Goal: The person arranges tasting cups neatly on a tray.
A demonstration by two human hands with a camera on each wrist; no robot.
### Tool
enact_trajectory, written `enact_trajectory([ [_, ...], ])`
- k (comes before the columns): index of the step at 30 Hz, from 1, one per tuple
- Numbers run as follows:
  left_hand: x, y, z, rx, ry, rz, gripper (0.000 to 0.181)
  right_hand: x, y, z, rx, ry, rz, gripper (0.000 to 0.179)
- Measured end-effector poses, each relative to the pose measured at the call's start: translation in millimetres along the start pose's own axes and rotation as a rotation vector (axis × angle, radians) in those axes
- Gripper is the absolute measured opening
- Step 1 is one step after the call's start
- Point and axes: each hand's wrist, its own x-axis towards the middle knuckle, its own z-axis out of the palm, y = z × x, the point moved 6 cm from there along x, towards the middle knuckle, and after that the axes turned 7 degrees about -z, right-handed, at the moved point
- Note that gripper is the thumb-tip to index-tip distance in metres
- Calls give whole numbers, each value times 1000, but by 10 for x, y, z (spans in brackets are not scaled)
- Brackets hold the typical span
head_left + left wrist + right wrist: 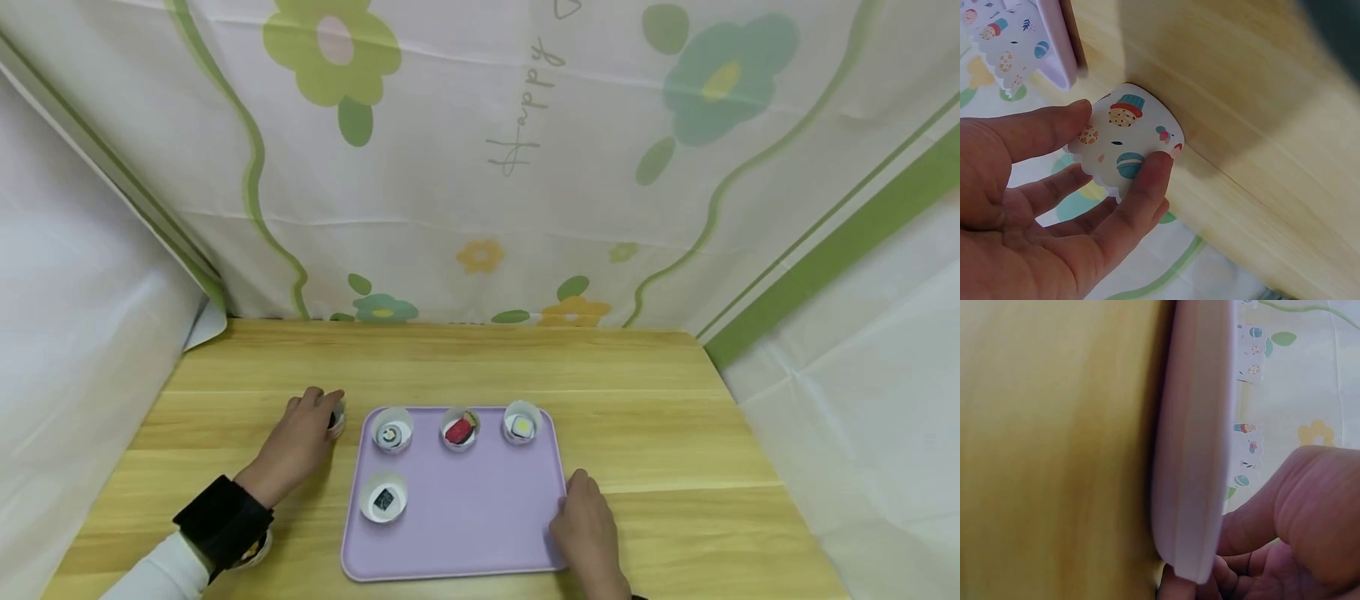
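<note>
My left hand is on the table just left of the purple tray. Its thumb and fingers pinch the sides of a white paper baking cup printed with cupcakes; something dark inside shows in the head view. At the tray's right edge, my right hand grips the rim, with fingers under the edge in the right wrist view. On the tray stand paper cups holding a round sushi-roll-like piece, a red sushi-like piece, a white piece with a yellow middle and a dark square piece.
Another cup with yellowish contents stands partly hidden beneath the left forearm. The wooden table extends on both sides of the tray. A flower-printed curtain hangs along the table's back edge, with pale cloth at both sides.
</note>
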Motion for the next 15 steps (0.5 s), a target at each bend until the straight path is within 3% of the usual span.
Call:
enact_trajectory([
  [8,-5,38,-50,4,16,4,48,6,3,-13,4,-13,4,16],
  [15,-15,156,-185,-23,48,33,49,-3,7,-15,9,-6,1,15],
])
